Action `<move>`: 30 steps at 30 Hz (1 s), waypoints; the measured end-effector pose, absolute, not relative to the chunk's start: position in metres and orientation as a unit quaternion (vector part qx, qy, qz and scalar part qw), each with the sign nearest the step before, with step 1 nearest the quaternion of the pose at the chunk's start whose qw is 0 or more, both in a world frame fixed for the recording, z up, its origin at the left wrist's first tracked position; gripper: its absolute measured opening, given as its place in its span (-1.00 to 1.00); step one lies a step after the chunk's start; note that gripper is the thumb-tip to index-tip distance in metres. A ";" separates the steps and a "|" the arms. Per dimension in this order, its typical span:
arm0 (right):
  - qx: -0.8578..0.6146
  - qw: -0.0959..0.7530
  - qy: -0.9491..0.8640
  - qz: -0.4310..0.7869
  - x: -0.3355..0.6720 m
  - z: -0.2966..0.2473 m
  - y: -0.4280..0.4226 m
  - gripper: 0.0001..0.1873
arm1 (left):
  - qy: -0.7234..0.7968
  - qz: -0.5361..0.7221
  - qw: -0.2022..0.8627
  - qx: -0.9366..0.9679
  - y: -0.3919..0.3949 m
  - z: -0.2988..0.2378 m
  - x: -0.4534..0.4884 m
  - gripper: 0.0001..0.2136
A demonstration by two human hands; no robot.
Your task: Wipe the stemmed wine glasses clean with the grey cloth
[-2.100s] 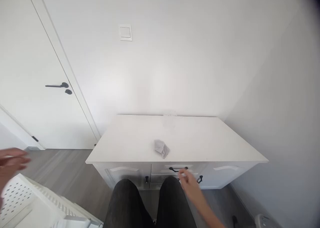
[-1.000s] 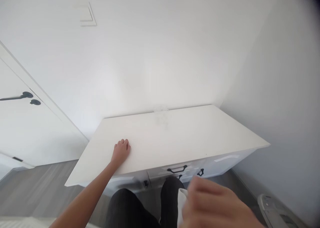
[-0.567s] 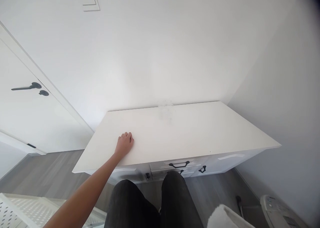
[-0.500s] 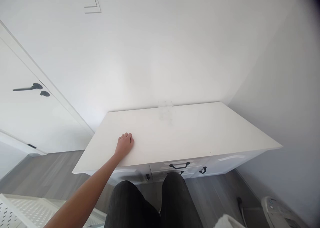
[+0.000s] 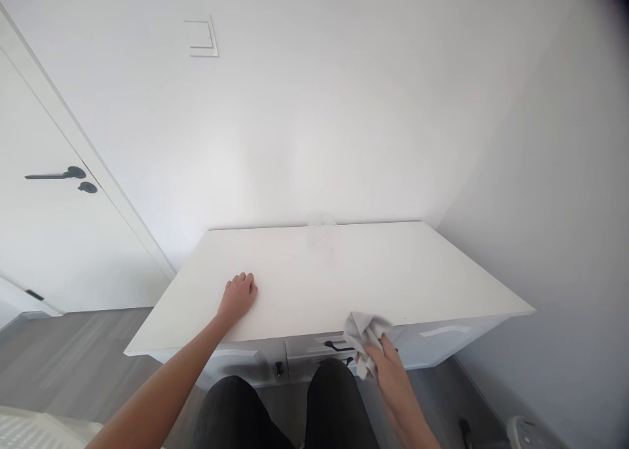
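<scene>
White walls (image 5: 344, 108) stand behind a low white cabinet (image 5: 304, 285) with a plain, flat top. Just now the gray cloth (image 5: 362, 328) has come back up into sight, and it is at the cabinet's front edge, a bit right of the middle. That puts the cloth right by the cabinet top, ready to use there. Whether it touches the top is hard to tell. The right hand (image 5: 390, 373) grips it, with the fingers bent around the bunched part and a loose flap sticking up. The left hand (image 5: 238, 295) rests palm down on the left part of the top. Its fingers are bent, and it is not clear if they are closed all the way.

Half a second ago, only a bit of the cloth showed low down on the right, and the right hand was out of sight. About two seconds ago, the cloth lay on the top and no hand was on it. The left hand was off to the left then; now it leans on the cabinet, just as it did one second ago.

Below the cloth is a black drawer handle (image 5: 339, 347). Something see-through (image 5: 322, 233) is at the back edge by the wall. Farther out are the white door (image 5: 49, 239), the light switch (image 5: 201, 36) and the gray floor (image 5: 108, 344).
</scene>
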State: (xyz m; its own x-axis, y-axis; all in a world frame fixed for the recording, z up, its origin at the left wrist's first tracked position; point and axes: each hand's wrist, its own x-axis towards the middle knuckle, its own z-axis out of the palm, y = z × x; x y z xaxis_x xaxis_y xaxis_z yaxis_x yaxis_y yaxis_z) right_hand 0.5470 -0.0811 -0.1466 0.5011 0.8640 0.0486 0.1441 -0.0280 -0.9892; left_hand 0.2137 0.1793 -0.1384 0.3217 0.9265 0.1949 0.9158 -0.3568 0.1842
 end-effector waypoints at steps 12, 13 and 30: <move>-0.731 0.274 -0.614 0.116 0.614 -0.144 0.077 -0.62 | 0.533 0.153 -0.015 0.832 0.195 -0.142 0.225 -0.79; -0.744 0.272 -0.599 0.116 0.616 -0.141 0.084 -0.61 | 0.521 0.157 -0.010 0.839 0.201 -0.142 0.233 -0.79; -0.607 0.175 -0.760 0.152 0.671 -0.138 0.201 -0.27 | 0.384 0.130 0.130 0.905 0.323 -0.144 0.383 -0.42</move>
